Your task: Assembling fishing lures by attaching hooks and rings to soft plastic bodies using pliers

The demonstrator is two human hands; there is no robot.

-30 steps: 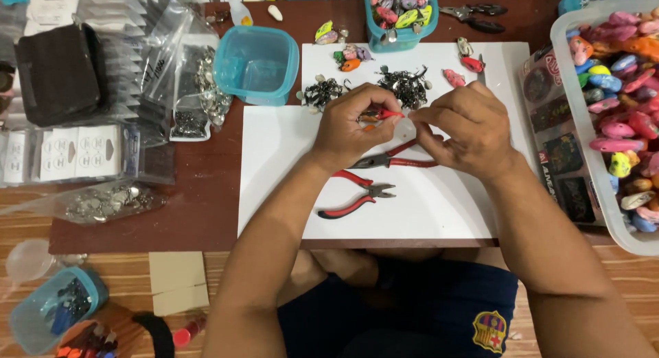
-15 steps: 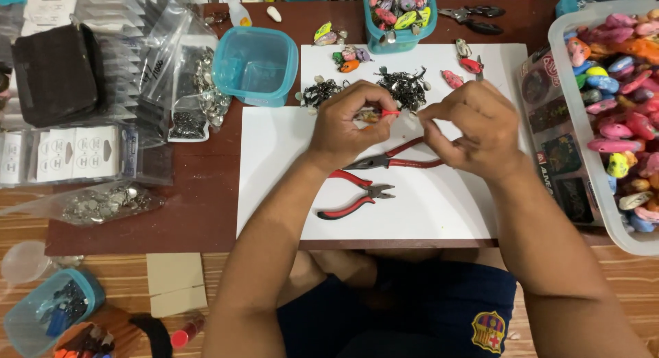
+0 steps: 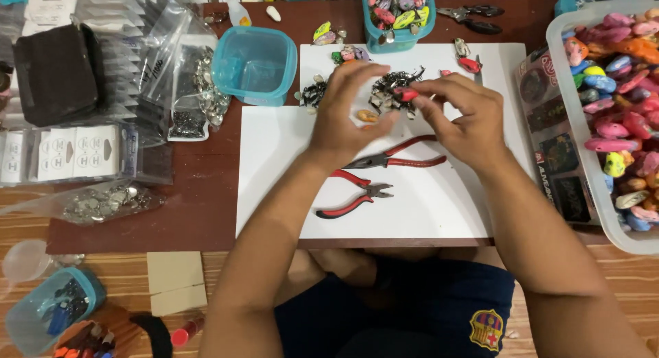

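Head view looks straight down on my work: the right hand [image 3: 467,121] has its fingers [image 3: 422,100] pinched almost closed on a small red lure [image 3: 406,94], holding it just above the far part of the white sheet [image 3: 439,207], beside the heap of dark hooks [image 3: 391,90] — close, I judge, so parts can be picked without a long reach. The left hand [image 3: 347,118] hovers just left of it with fingers loosely curled and spread; I cannot tell whether it holds anything, as it is blurred. Two red-handled pliers [image 3: 395,159] lie on the sheet near the wrists, the second pair [image 3: 353,193] nearer still — laid within easy grasp, it seems. On the brown counter [image 3: 199,193], a blue square tub [image 3: 255,63] at far left of the sheet looks empty. A smaller blue tub [image 3: 398,15] at the far edge holds painted lures, and a large clear bin [image 3: 611,124] at right is piled with pink, orange and yellow ones. Clear bags [image 3: 110,200] of silvery metal bits lie to the left.
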